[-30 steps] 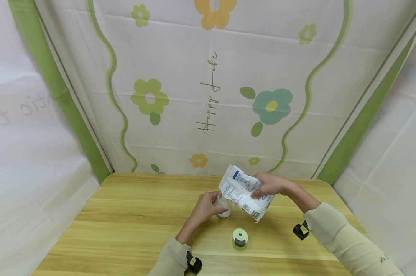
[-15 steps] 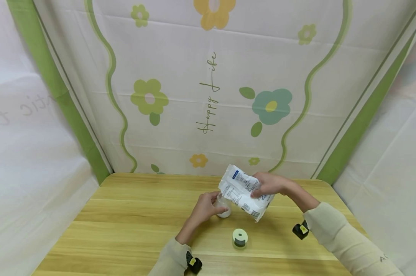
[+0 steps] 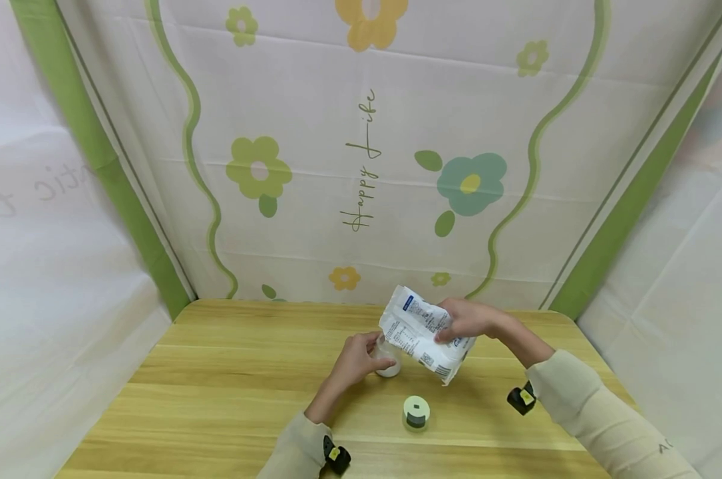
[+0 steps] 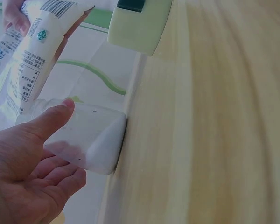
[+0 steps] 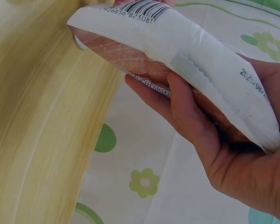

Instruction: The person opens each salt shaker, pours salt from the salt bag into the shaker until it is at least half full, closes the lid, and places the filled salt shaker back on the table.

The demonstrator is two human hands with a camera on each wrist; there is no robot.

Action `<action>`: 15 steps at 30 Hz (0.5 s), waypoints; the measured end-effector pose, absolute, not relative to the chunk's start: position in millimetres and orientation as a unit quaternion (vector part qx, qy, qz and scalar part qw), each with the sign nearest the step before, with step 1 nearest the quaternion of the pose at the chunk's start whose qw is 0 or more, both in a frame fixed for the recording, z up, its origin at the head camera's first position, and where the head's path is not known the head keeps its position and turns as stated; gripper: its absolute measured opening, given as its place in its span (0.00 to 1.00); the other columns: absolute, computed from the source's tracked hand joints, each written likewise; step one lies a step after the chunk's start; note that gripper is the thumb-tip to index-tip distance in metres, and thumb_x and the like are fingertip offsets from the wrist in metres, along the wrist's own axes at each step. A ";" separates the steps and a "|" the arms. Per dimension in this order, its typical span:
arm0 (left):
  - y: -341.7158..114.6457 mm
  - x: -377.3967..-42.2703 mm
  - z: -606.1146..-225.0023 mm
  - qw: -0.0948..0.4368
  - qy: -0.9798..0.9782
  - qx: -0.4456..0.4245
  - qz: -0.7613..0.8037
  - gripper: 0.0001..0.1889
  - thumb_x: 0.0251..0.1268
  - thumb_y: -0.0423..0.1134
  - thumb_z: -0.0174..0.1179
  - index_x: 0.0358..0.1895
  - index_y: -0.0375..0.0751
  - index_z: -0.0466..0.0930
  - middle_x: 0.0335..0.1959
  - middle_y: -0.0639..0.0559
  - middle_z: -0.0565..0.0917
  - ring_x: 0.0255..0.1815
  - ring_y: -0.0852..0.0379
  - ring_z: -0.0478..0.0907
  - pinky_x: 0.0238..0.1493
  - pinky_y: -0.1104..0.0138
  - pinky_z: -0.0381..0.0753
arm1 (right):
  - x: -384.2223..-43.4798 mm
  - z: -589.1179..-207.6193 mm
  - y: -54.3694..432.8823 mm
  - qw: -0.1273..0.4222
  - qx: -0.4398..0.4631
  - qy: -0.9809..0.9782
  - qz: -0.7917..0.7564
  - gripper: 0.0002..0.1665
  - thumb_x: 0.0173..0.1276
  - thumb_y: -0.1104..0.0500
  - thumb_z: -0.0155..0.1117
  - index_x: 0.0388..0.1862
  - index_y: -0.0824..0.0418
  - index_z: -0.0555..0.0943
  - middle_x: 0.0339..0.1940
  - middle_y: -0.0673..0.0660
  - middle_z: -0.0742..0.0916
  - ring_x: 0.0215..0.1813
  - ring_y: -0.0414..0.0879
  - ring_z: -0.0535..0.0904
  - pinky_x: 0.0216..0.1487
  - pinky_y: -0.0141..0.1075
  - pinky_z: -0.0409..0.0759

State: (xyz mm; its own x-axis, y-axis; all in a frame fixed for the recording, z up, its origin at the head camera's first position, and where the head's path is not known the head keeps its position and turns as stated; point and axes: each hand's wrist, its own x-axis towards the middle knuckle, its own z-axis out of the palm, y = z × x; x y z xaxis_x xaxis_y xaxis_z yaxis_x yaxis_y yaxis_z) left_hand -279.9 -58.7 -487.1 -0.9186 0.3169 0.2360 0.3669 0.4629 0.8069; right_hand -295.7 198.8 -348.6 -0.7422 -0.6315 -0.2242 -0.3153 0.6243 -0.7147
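My left hand (image 3: 353,360) grips a small clear jar (image 3: 388,367) standing on the table, thumb on one side and fingers on the other. White material lies in the bottom of the jar (image 4: 109,144) in the left wrist view. With my right hand (image 3: 470,319) I hold a white printed bag (image 3: 417,329), tilted so that its left end overlaps the jar's mouth. The right wrist view shows fingers curled under the bag (image 5: 196,46), whose underside is pinkish. That bag end hides the jar's opening in the head view.
A pale green round lid (image 3: 417,404) with a dark grey insert sits on the wooden table (image 3: 247,386), nearer to me than the jar. Behind the table hangs a white flowered curtain (image 3: 313,219). Black cameras are strapped at both wrists.
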 end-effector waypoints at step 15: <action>-59.1 -281.2 -487.7 0.024 -0.852 -0.201 -0.483 0.32 0.54 0.41 0.76 0.61 0.30 0.79 0.58 0.37 0.83 0.58 0.42 0.82 0.57 0.54 0.83 | -295.3 -347.1 196.6 0.238 -0.266 0.871 -0.338 0.17 0.59 0.66 0.68 0.47 0.71 0.80 0.34 0.58 0.89 0.32 0.46 0.88 0.34 0.38 0.87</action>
